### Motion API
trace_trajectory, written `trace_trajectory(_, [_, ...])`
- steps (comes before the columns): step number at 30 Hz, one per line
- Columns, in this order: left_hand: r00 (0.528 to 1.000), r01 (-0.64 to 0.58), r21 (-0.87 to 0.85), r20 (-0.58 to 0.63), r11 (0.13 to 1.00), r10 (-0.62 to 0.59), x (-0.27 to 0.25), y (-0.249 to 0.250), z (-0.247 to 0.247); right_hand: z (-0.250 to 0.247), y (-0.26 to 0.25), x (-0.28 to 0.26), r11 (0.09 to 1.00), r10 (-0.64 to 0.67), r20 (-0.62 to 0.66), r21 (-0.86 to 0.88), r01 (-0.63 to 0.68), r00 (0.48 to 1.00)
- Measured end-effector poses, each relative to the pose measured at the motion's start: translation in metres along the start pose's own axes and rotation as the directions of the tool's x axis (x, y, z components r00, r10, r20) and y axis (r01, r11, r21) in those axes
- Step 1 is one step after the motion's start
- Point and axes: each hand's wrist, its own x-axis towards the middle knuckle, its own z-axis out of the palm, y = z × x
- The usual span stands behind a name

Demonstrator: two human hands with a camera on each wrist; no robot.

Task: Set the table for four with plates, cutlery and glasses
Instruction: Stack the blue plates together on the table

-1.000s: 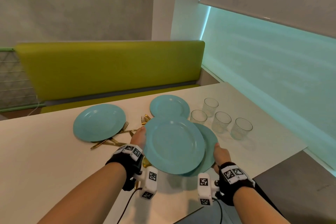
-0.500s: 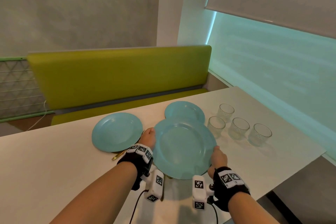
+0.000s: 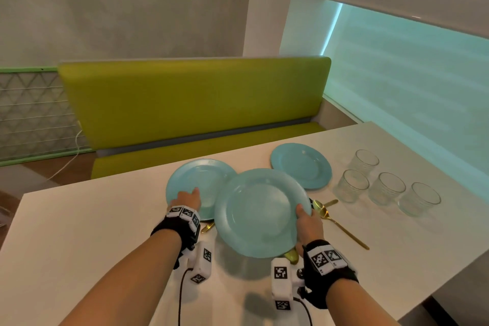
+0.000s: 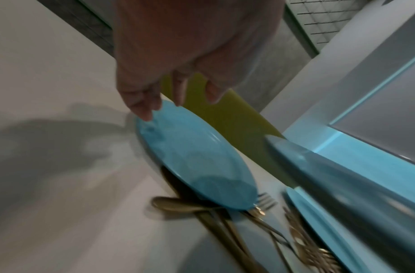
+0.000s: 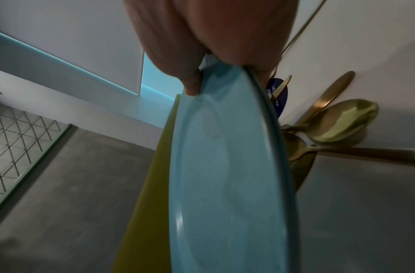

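we saw our right hand [image 3: 308, 225] pinching a round turquoise plate [image 3: 260, 213] raised above the white table [image 3: 79, 233], our left hand [image 3: 186, 198] with loose fingers touching a second turquoise plate [image 3: 197, 180] lying flat, gold cutlery [image 3: 338, 222] beneath

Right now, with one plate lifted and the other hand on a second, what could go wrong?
1. The right hand holds the lifted plate by one rim only; it could tip or slip.
2. The left plate sits partly on gold cutlery; moving it with the left hand may scatter that.
3. The glasses stand close by; a swing could hit them.
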Motion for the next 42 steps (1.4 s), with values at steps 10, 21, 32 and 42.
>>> trace_trajectory(10, [0.980,0.176,-0.082,0.106,0.981,-0.167,0.051,-0.035,-0.007,0.001,-0.002,0.013,0.999,0.015,-0.038,-0.050,-0.017,0.999])
trace_trajectory(21, [0.997,0.058,-0.462,-0.022,0.885,-0.077,0.003,-0.014,-0.024,0.003,-0.020,-0.002,0.999,-0.023,-0.017,0.048,0.024,1.000])
trace_trajectory(32, [0.993,-0.111,-0.593,-0.105,0.798,0.060,-0.044,0.028,-0.036,0.003,-0.059,-0.001,0.994,-0.072,0.042,0.091,0.068,0.997])
trace_trajectory(42, [0.997,0.064,-0.746,0.072,0.663,-0.014,-0.069,0.072,-0.004,0.004,-0.095,0.040,0.977,-0.202,0.078,-0.055,0.206,0.976])
